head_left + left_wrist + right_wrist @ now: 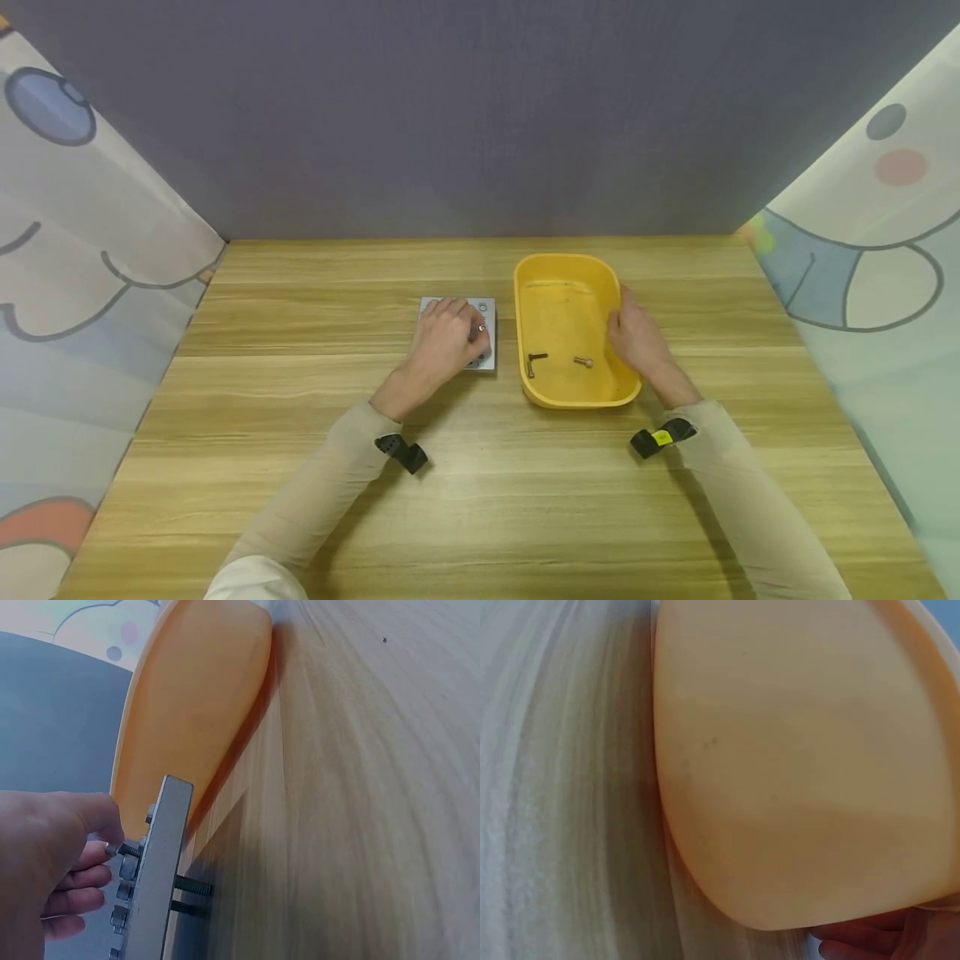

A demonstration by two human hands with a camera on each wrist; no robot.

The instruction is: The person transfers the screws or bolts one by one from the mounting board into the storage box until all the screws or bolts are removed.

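Note:
My left hand is over a grey metal plate left of the bin. In the left wrist view its thumb and index finger pinch a small screw, held close to the plate's face. Several screw heads stand out from that face, and two threaded shanks stick out of the other side. My right hand grips the right side wall of a yellow plastic bin, thumb on the inside. Toward its near end lie a silver screw and, by the left wall, a dark screw with another screw.
A wood-grain table carries the plate and bin. Behind it rises a dark grey panel. Printed cartoon curtains hang at both sides. Black straps sit on both sleeved wrists.

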